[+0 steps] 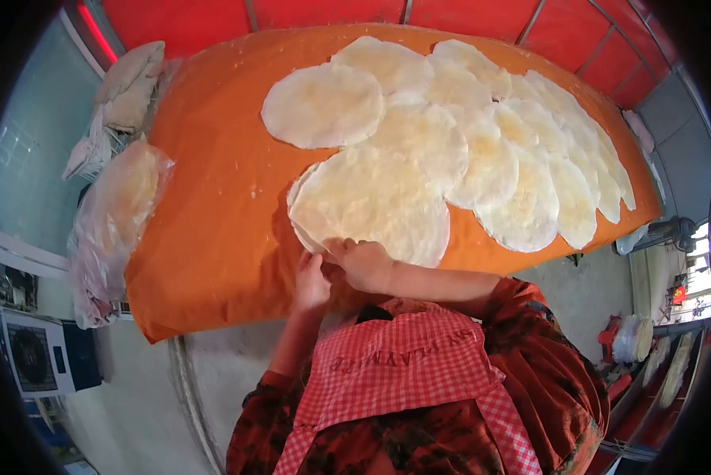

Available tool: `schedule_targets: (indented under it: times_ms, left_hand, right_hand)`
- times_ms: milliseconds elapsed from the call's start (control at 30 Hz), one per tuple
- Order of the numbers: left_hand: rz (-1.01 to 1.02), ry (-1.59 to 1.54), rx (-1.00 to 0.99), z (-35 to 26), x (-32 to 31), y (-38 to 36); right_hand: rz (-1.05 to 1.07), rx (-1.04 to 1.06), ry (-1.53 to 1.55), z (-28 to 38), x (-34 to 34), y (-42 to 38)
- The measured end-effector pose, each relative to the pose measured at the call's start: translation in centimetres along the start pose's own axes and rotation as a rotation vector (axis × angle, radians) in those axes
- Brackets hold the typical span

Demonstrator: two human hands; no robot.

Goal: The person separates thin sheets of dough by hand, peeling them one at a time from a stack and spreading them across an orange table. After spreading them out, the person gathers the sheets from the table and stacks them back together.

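Note:
Several thin round flatbreads (321,105) lie overlapping on the orange cloth (213,174) that covers a large table. The nearest large flatbread (371,206) lies flat, with a second edge showing along its left side. At its lower left edge my right hand (363,264) has its fingers closed on the rim. Just left of it, my left hand (313,283) is closed beside the same edge, its fingertips close to those of my right hand. Whatever the left fingertips hold is too small to make out.
Left of the table are a plastic bag (118,214) with pale rounds inside and folded cloths (129,87) above it. A white appliance (34,352) stands at the lower left. Red panels (450,12) run behind the table. At the right are a fan (676,233) and racks (664,380).

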State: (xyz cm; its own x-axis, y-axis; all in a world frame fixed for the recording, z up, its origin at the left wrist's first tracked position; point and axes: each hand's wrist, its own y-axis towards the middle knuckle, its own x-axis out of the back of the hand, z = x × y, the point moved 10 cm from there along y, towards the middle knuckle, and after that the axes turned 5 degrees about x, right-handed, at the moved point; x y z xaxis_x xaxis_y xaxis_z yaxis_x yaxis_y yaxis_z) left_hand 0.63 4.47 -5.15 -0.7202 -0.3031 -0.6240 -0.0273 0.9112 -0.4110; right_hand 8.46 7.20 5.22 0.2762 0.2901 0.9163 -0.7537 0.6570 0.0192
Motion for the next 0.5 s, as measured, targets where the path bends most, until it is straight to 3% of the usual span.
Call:
schedule_targets:
  times_ms: [33, 133, 200, 267, 300, 333, 400, 500]
  left_hand:
    - [-0.026, 0.005, -0.021, -0.4, -0.5, -0.3]
    - [-0.143, -0.116, -0.092, -1.8, 1.8, 0.0]
    - [-0.125, -0.011, -0.336, -6.2, 2.3, -1.5]
    - [-0.291, 0.196, -0.498, -10.2, 2.8, -4.2]
    - [-0.321, 0.451, -0.725, -11.3, 4.7, -4.7]
    - [-0.411, 0.344, -0.658, -11.4, 7.4, -4.6]
    - [-0.590, 0.131, -0.507, -10.6, 11.7, -4.7]
    - [-0.602, 0.070, -0.485, -9.2, 12.1, -5.4]
  right_hand:
    - [-0.067, 0.016, -0.012, -0.1, 0.2, 0.1]
    - [0.133, 0.030, -0.048, -0.1, 3.8, 4.1]
    - [0.131, 0.146, -0.086, 1.2, 9.0, 7.5]
    - [-0.041, 0.118, 0.015, 1.4, 17.3, 9.7]
    - [-0.145, 0.189, 0.098, 1.2, 21.3, 10.1]
    - [-0.249, 0.260, 0.179, 1.0, 24.8, 10.1]
    - [-0.365, 0.148, 0.524, -1.7, 29.3, 8.3]
    - [-0.458, -0.028, 0.903, -9.9, 27.4, 8.4]
